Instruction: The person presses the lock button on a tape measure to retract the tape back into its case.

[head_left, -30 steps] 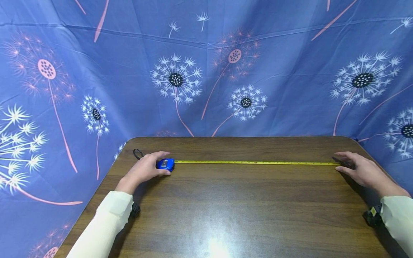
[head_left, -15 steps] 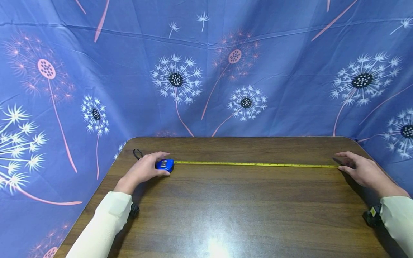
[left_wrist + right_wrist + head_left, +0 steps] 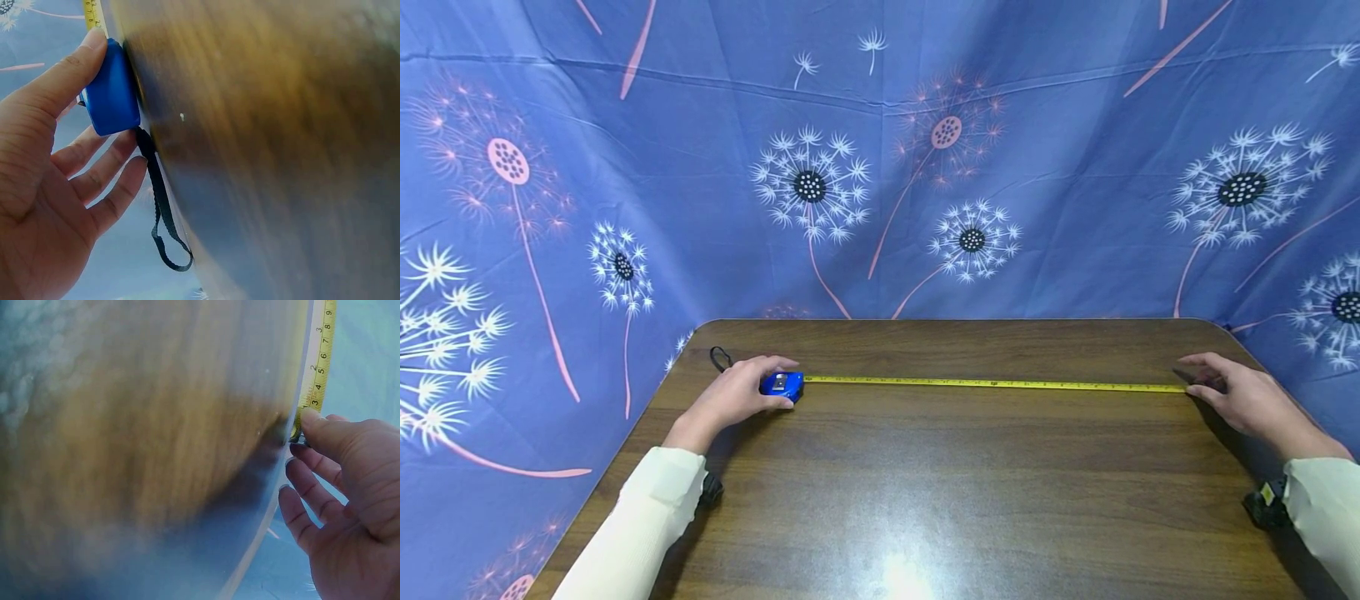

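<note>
A blue tape measure (image 3: 783,385) lies at the left of the wooden table, held by my left hand (image 3: 737,392) between thumb and fingers. From it the yellow blade (image 3: 992,383) runs out across the table to the right. There my right hand (image 3: 1243,396) pinches the blade's end; in the right wrist view the thumb (image 3: 322,425) presses on the blade (image 3: 320,362) just by its metal hook. A black wrist strap (image 3: 165,219) hangs in a loop off the case (image 3: 112,90) in the left wrist view. Part of the case is hidden behind my left hand.
The brown table (image 3: 925,467) has rounded far corners and a bright glare spot near its front. Behind it and on both sides hangs a blue cloth (image 3: 1060,275) printed with dandelions.
The blade's right end has come slightly nearer to me, down to the right thumb, so the blade slants a little. The case has shifted very slightly left with my left hand.
</note>
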{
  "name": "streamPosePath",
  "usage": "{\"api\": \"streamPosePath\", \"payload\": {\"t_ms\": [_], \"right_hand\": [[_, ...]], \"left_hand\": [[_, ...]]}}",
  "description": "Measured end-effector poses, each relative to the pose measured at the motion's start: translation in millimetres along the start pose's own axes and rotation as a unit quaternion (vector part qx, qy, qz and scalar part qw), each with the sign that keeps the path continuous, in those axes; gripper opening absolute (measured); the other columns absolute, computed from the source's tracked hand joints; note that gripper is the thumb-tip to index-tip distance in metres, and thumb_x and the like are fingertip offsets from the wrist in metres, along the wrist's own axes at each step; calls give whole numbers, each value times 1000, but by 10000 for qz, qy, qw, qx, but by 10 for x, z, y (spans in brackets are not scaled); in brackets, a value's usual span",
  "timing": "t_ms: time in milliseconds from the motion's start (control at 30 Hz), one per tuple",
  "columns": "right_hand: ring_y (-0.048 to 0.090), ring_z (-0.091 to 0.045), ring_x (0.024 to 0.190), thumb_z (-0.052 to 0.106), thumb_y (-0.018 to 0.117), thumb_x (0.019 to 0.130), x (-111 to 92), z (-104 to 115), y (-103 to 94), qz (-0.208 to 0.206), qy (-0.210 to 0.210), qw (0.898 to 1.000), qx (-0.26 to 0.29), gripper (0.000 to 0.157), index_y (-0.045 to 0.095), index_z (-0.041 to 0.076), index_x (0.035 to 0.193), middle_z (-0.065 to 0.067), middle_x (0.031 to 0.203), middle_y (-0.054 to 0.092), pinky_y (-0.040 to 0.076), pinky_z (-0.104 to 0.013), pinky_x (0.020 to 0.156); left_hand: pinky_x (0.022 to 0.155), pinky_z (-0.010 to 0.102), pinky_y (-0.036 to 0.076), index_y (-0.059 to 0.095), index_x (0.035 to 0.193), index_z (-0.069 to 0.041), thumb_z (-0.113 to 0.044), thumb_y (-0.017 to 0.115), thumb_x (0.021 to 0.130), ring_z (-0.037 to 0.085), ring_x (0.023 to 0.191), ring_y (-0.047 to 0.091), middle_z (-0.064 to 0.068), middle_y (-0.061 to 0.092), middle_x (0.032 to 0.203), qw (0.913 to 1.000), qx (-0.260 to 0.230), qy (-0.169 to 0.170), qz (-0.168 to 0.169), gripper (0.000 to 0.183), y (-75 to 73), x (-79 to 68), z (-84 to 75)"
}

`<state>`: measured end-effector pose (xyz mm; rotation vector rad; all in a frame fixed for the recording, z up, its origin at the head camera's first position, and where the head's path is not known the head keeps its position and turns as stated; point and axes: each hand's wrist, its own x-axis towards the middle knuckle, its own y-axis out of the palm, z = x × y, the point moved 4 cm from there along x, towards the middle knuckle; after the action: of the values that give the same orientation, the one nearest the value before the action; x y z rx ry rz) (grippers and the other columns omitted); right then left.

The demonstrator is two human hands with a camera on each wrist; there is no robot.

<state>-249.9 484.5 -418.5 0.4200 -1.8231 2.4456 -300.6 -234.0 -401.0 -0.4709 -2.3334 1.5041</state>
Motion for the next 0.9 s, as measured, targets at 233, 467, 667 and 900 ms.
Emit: {"api": "streamPosePath", "payload": {"t_ms": [233, 467, 667, 900], "right_hand": [[67, -42, 80, -2, 75, 90, 4, 2, -17, 40, -82, 10000, -6, 36, 61, -1, 123, -24, 94, 70, 49, -61, 65], [66, -39, 78, -3, 74, 91, 11, 32, -38, -162, -178, 9997, -106, 25, 67, 0, 114, -22, 93, 69, 50, -60, 64], [64, -33, 75, -2, 76, 90, 31, 49, -87, -407, -267, 9986, -218, 15, 71, 2, 103, -16, 89, 69, 49, -54, 62], [57, -13, 68, 0, 78, 89, 60, 66, -172, -627, -248, 9975, -211, 12, 70, 8, 92, -5, 81, 67, 45, -42, 59]], "left_hand": [[97, 57, 49, 60, 145, -23, -36, 84, 88, 34, 122, 60, 12, 61, 140, 10000, 1, -47, 17, 63, -23, -12, -1], [93, 57, 50, 61, 144, -30, -39, 82, 90, 33, 119, 61, 10, 62, 138, 9999, 95, -124, -54, 59, -64, -25, 1], [93, 58, 50, 61, 144, -30, -37, 81, 91, 34, 118, 62, 9, 62, 136, 9998, 111, -69, -135, 57, -113, -40, -14], [92, 57, 51, 60, 145, -32, -37, 80, 92, 34, 116, 63, 9, 62, 136, 9998, 104, -94, -152, 56, -166, -60, -34]]}}
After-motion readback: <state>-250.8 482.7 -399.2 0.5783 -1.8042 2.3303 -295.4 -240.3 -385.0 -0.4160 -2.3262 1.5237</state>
